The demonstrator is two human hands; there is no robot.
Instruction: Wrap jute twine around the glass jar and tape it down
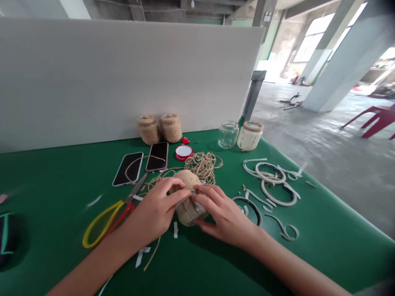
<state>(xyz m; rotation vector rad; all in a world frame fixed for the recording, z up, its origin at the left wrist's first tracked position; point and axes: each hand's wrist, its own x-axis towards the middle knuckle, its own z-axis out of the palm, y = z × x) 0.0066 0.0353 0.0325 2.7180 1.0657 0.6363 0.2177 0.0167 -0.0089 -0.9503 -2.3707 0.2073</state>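
Observation:
A glass jar [189, 213] partly wrapped in jute twine stands tilted between my hands, its rounded top [187, 178] covered in twine. My left hand [160, 203] is closed against the jar's near left side, thumb and forefinger pressed where the top meets the body. From the right, my right hand [220, 211] grips the jar, its fingertips at that same seam and its thumb lower on the side. Loose twine [205, 164] lies heaped behind the jar. Scissors [119, 216] with yellow and red handles lie left of my left hand.
Two phones [156, 157] lie behind the scissors, near two twine-covered jars [171, 128]. A red-rimmed tape roll [184, 153] sits beside them. At the back right stand a clear jar [228, 135] and a jar with tape strips [249, 136]. Tape rings [279, 193] and scraps lie right.

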